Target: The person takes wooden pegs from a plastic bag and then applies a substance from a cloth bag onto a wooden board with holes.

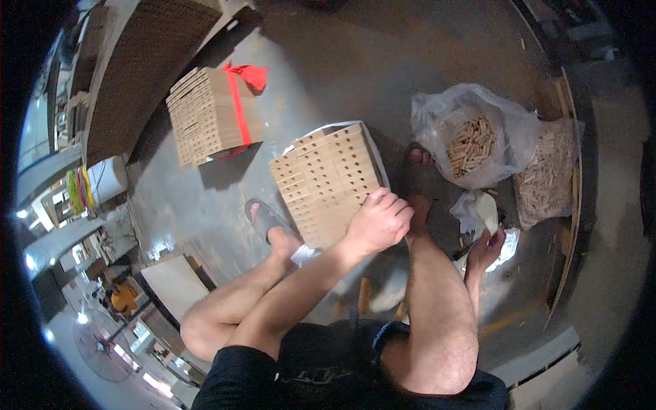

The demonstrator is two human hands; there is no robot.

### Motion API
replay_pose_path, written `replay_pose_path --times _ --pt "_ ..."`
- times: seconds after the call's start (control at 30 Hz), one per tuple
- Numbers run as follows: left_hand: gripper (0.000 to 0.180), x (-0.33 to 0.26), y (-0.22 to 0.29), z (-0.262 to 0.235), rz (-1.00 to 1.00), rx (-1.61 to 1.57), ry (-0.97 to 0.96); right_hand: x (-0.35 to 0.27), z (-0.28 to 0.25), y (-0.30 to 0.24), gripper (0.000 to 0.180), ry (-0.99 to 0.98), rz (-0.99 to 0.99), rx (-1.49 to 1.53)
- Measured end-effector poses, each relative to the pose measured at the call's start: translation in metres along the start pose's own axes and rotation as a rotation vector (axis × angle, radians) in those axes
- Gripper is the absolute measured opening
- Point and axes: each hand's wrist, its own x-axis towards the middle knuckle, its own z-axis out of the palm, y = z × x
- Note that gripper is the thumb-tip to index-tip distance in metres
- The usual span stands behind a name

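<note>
A stack of wooden blocks [328, 178] with rows of round drilled holes stands on the floor between my feet, a white sheet along its far and right edges. My left hand [380, 220] is closed at the stack's near right corner, its fingers curled under; what they hold, if anything, is hidden. Outside my right leg, my right hand [486, 250] grips a pale cream bottle [486, 213] by its lower end. A crumpled clear plastic wrapper [465, 210] lies beside that bottle.
An open clear plastic bag [427, 116] holds many wooden dowels [471, 147]. To its right lies a full bag of dowels [547, 174]. At far left stands another drilled block stack [232, 109] tied with a red strap [240, 113]. A white container [108, 183] is at the left.
</note>
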Motion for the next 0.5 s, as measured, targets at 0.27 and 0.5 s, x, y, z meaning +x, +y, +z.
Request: replay_pose_path --times 0.27,0.5 --pt "0.052 -0.008 0.011 -0.04 -0.15 -0.304 -0.153 -0.082 0.005 -0.142 0.022 -0.171 -0.159 0.283" --pt "0.102 -0.026 0.115 -0.173 -0.015 -1.013 -0.01 -0.128 -0.058 -0.319 0.017 -0.662 -0.833 0.484"
